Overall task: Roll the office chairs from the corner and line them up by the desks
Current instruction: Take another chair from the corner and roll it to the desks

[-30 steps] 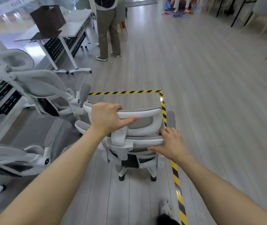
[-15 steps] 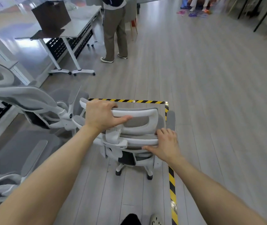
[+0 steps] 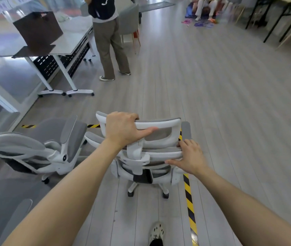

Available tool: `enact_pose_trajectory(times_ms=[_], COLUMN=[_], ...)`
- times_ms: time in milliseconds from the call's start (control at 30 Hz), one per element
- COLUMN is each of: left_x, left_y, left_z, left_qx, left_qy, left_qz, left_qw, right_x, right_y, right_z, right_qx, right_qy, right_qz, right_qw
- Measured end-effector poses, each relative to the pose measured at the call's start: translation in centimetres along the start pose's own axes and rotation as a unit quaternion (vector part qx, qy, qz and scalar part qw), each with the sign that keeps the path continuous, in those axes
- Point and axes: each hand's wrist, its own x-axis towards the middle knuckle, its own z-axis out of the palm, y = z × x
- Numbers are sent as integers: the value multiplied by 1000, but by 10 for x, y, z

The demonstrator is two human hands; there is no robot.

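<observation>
**Item 1. office chair point(image 3: 151, 157), count 1, in hand.** White frame, grey mesh, casters. It stands on the floor in the open aisle with its back toward the wearer. Its right side is over the hazard tape point(image 3: 189, 201), well apart from the bench point(image 3: 70, 43) at upper left.

**Item 2. left grip point(image 3: 123, 129), count 1.** Fingers are curled over the top of the headrest point(image 3: 160, 124), with the thumb laid along its rear face. This high hold is judged to be for steering.

**Item 3. right grip point(image 3: 190, 157), count 1.** Fingers are hooked over the backrest rail point(image 3: 159, 154), thumb stretched beneath it. This lower hold is judged to supply the push. The 2 holds at 2 heights probably stop the seat swivelling.

**Item 4. parked chair point(image 3: 56, 139), count 1 whole.** It sits reclined, just left of item 1. A grey piece point(image 3: 15, 217) at the lower left edge may belong to another chair; cannot tell.

**Item 5. Bench.** 2 leg frames on casters are visible, so likely 2 units butted together. It carries 1 brown bag point(image 3: 38, 31).

**Item 6. standing person point(image 3: 109, 43), count 1.** Stands beside the bench, near the likely route.

**Item 7. shoe point(image 3: 156, 231), count 1.** It is the wearer's, behind the chair.
</observation>
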Motion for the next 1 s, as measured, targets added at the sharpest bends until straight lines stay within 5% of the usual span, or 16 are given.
enact_pose_trajectory(times_ms=[733,1000], left_x=[57,85], left_y=[43,199], left_z=[5,2], left_qx=[-1,32], left_qy=[-102,-211], left_qz=[38,180], left_qw=[994,960], right_x=[49,-77], right_y=[27,126], right_z=[-48,-113], right_qx=[-61,-23], right_qy=[-97,-104], right_qz=[-9,184], right_qw=[993,977])
